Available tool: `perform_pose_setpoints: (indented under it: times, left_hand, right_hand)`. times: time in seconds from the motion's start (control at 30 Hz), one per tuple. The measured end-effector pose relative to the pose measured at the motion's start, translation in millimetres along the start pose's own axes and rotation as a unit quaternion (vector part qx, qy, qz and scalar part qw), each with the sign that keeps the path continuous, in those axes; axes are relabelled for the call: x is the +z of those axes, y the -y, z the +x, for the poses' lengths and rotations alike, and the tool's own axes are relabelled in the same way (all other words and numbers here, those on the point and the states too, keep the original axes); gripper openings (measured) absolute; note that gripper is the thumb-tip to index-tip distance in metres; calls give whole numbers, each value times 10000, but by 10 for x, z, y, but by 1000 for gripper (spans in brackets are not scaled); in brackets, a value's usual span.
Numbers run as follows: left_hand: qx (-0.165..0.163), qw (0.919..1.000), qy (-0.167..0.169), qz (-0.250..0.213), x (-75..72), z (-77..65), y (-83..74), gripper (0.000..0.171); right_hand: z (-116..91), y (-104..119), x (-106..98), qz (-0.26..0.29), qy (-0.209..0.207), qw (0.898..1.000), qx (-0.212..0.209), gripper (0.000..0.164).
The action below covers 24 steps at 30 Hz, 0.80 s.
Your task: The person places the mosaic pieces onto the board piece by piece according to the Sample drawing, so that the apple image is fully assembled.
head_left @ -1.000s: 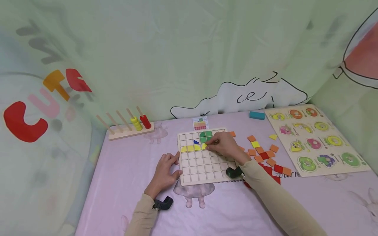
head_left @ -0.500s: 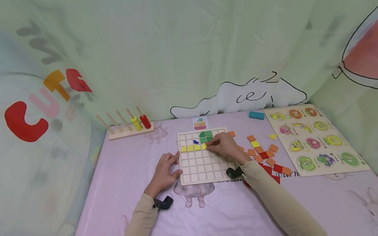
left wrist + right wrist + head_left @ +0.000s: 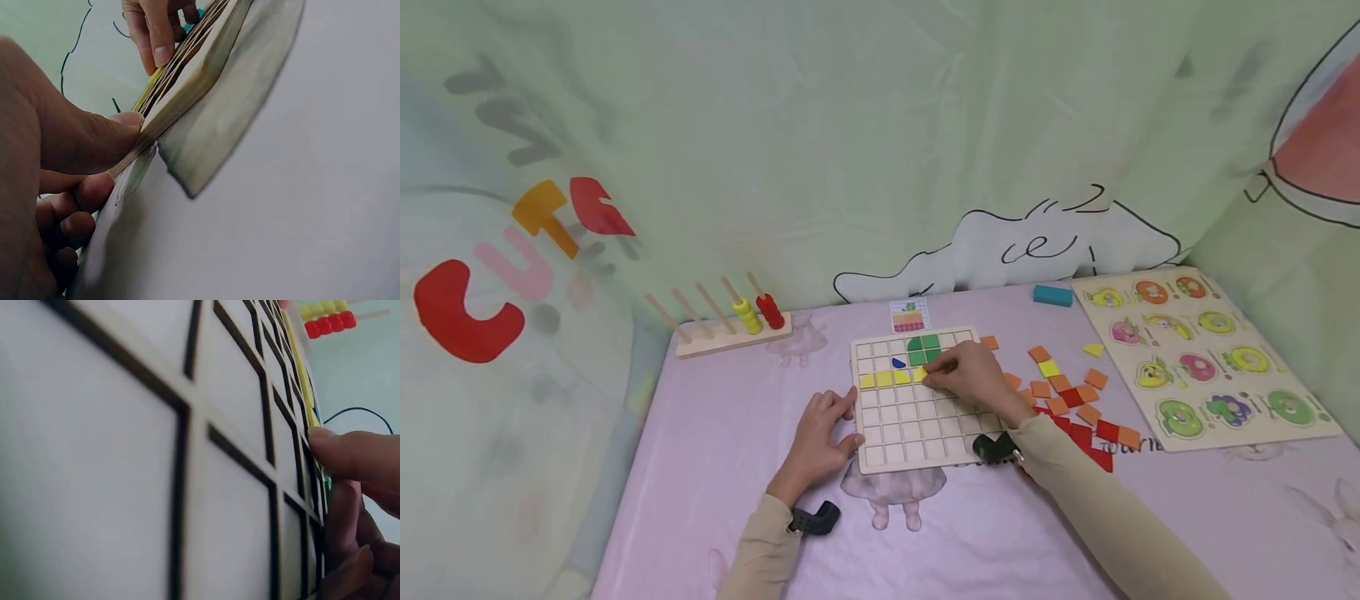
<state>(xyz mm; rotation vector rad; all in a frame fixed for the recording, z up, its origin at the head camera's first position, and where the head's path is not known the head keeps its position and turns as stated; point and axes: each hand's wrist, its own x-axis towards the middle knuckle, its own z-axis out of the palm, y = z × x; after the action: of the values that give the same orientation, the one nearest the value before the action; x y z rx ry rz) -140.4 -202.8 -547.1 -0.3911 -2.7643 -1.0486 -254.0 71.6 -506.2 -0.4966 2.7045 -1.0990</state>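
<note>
A wooden grid board (image 3: 901, 433) lies in front of me. Along one row sits a line of yellow tiles (image 3: 883, 378), with a green shape (image 3: 922, 348) of several tiles and a small blue piece (image 3: 898, 363) above it. My right hand (image 3: 972, 377) pinches a yellow tile (image 3: 918, 375) at the row's right end, low against the grid; the fingertips partly cover it. In the right wrist view the thumb (image 3: 322, 433) touches the row's edge. My left hand (image 3: 820, 437) rests at the board's left edge, thumb (image 3: 128, 119) and forefinger touching it apart from each other.
Loose orange tiles (image 3: 1060, 406) and red tiles (image 3: 1081, 435) lie scattered right of the board. A small pattern card (image 3: 910, 316) lies behind it. Further off are a peg stand with beads (image 3: 733, 336), a teal block (image 3: 1053, 295) and a fruit puzzle board (image 3: 1206, 362).
Both hands stay almost where they were. The right fingertips keep hold of the yellow tile at the same cell, with only slight movement.
</note>
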Motion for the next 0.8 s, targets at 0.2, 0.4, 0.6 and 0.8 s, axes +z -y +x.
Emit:
perform_pose_setpoints:
  times: [0.2, 0.4, 0.6, 0.8]
  left_hand:
    - [70, 10000, -45, -8, 15, -4, -1, 73]
    - [28, 10000, -56, -40, -4, -3, -27, 73]
    - [5, 10000, -31, -75, -17, -8, -39, 73]
    - [23, 10000, -57, -56, -19, -8, -39, 72]
  right_hand:
    - [-29, -20, -10, 205, -299, 9992, 168, 15]
    - [0, -20, -6, 198, -384, 9982, 405, 15]
    - [29, 61, 23, -114, -428, 9962, 756, 19]
    - [37, 122, 45, -252, -599, 9936, 920, 22]
